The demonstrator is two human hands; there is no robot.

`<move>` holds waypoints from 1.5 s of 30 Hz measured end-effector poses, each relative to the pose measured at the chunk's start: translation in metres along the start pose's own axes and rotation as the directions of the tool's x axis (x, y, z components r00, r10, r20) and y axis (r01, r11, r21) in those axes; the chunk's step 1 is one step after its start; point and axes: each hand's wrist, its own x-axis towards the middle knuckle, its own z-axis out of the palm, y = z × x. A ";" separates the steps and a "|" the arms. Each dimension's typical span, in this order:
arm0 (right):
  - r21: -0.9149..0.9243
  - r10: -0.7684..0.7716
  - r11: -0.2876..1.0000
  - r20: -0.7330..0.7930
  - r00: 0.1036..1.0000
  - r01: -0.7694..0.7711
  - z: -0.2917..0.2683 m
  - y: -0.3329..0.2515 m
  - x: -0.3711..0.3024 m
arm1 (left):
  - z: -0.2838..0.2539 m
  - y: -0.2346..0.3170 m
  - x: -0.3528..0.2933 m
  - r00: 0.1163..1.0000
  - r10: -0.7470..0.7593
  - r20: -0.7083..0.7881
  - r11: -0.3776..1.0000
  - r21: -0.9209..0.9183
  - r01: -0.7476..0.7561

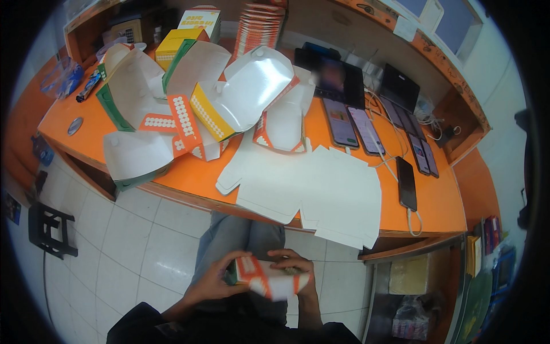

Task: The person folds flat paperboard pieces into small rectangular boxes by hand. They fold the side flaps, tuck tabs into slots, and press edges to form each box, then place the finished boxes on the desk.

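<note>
Above my lap I hold a small paper food box (266, 276), orange and white with a green end, slightly blurred. My left hand (220, 280) grips its left end, thumb along the lower side. My right hand (299, 268) has its fingers curled over the right end and upper edge. On the orange desk (200, 181) ahead lies a heap of folded open food boxes (258, 77) with white insides and green, yellow or orange sides. Beside the heap, flat white carton blanks (326, 189) overhang the desk's front edge.
Several phones (342, 123) with charging cables lie at the right, near a dark laptop (399, 86). A tall stack of flat orange cartons (258, 31) and a yellow box (175, 47) stand at the back. A black stool (51, 229) is on the tiled floor at left.
</note>
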 end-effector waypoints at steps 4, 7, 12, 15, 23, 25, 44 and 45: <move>-0.004 -0.030 0.999 0.266 0.964 0.033 0.000 -0.013 0.005 | 0.000 -0.004 -0.004 0.996 0.045 -0.078 0.972 -0.227 -0.062; 0.100 -0.022 0.995 0.315 0.949 -0.011 0.008 -0.019 0.004 | -0.006 0.001 -0.005 0.983 0.091 -0.158 0.947 -0.293 -0.135; 0.359 -0.181 0.927 0.177 0.967 0.107 0.012 -0.010 0.005 | -0.028 0.035 0.002 0.915 0.158 -0.371 0.932 -0.250 -0.262; 0.436 -0.202 0.893 0.174 0.964 0.108 0.004 -0.004 0.005 | -0.045 0.067 0.017 0.735 0.410 -0.539 0.824 -0.128 -0.553; 0.422 -0.062 0.906 0.224 0.973 -0.039 0.011 -0.014 -0.004 | -0.102 0.144 0.101 0.223 0.744 -0.630 0.512 0.324 -0.795; 0.410 -0.053 0.911 0.237 0.970 -0.051 0.013 -0.018 -0.004 | -0.113 0.164 0.131 0.225 0.683 -0.695 0.622 0.391 -0.679; 0.422 -0.076 0.906 0.196 0.978 -0.014 0.008 -0.011 -0.015 | -0.118 0.143 0.229 0.721 0.669 -0.180 0.521 0.806 -0.282; 0.416 -0.079 0.909 0.191 0.978 -0.008 0.008 -0.011 -0.015 | -0.118 0.143 0.227 0.730 0.652 -0.204 0.553 0.787 -0.274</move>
